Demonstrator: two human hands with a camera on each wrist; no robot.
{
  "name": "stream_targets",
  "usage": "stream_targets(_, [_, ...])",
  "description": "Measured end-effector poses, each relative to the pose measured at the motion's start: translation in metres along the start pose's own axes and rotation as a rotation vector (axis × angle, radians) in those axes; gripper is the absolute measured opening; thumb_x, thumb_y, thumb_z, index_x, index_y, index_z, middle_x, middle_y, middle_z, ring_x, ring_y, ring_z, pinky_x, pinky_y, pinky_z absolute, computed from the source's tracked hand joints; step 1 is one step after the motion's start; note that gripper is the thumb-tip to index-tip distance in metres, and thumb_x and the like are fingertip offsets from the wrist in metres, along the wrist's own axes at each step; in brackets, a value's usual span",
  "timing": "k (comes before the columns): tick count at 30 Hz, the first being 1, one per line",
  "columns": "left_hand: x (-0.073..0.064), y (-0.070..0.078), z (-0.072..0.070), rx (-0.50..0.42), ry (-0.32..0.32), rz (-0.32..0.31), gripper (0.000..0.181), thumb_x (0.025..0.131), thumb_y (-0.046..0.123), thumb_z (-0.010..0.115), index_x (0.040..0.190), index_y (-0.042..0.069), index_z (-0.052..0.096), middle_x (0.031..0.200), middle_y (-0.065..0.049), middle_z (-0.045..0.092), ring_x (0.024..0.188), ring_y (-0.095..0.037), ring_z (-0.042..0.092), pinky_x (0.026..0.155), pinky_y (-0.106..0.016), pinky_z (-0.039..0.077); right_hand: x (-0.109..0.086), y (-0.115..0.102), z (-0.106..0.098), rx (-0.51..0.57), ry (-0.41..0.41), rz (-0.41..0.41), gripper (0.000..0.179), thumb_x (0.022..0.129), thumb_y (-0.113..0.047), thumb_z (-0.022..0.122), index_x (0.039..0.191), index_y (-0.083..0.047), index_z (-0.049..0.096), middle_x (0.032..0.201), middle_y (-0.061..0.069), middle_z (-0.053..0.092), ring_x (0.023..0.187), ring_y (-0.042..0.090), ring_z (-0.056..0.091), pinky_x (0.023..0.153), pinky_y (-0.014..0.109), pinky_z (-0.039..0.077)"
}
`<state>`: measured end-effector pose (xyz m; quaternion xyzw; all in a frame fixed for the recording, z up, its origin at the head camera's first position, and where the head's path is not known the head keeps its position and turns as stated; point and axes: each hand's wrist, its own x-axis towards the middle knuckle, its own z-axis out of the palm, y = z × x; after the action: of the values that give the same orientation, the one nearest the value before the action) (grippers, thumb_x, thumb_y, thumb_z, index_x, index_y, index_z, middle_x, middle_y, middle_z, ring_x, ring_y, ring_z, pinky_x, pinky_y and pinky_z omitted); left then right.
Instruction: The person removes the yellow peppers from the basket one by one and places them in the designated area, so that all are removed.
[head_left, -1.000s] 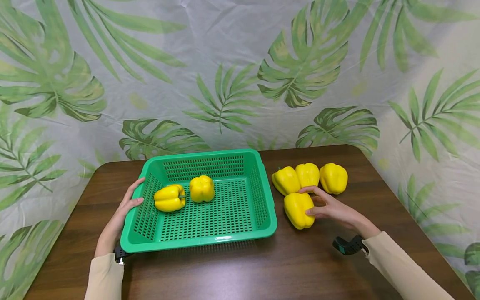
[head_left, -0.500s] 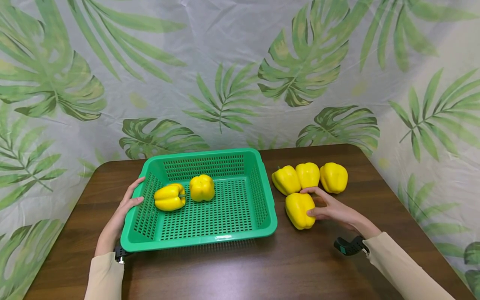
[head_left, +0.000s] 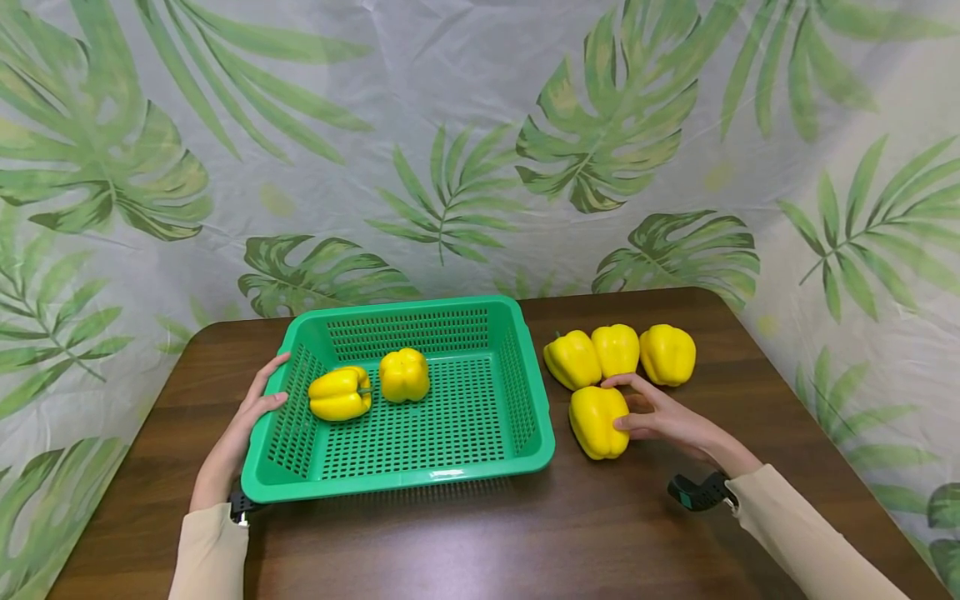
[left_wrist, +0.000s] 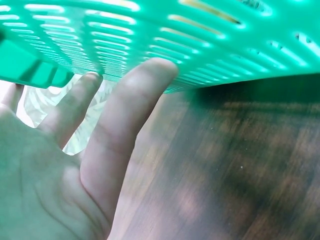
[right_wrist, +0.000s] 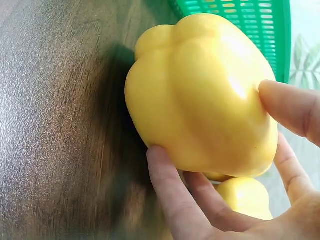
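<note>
Head view: just left of the right hand [head_left: 663, 420] I see a pepper [head_left: 597, 425], pinched between thumb and fingers, long axis running roughly near to far. Further left, beyond the pepper, sits the basket [head_left: 405, 481]; the left hand [head_left: 238, 429], well apart, touches its opposite side with fingers extended.

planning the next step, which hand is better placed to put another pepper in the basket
Right, I'd say: the right hand grips a pepper beside the basket, while the left hand is at the basket's opposite side.
</note>
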<state>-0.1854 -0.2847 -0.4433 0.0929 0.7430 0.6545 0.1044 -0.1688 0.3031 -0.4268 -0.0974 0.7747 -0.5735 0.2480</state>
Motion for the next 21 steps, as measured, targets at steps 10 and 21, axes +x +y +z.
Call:
stream_targets(10, [0.000,0.000,0.000,-0.006,0.000,0.004,0.055,0.102,0.026,0.033,0.152,0.035,0.013,0.154,-0.018,-0.002,0.107,-0.010,0.050,0.080,-0.033,0.051,0.003,-0.003,-0.003,-0.005,0.036,-0.008,0.058,0.093,-0.017,0.062,0.139,-0.003,0.029,0.140,0.027,0.029,0.122,0.039,0.041,0.093,0.042,0.045])
stream_targets(21, [0.001,0.000,0.000,-0.006,0.005,0.008,0.055,0.103,0.026,0.033,0.153,0.035,0.014,0.154,-0.018,-0.003,0.110,-0.010,0.047,0.080,-0.032,0.051,0.004,-0.019,-0.012,0.032,0.076,-0.089,0.050,0.096,-0.014,0.058,0.133,0.006,0.032,0.137,0.035,0.035,0.112,0.019,0.055,0.091,0.030,0.047])
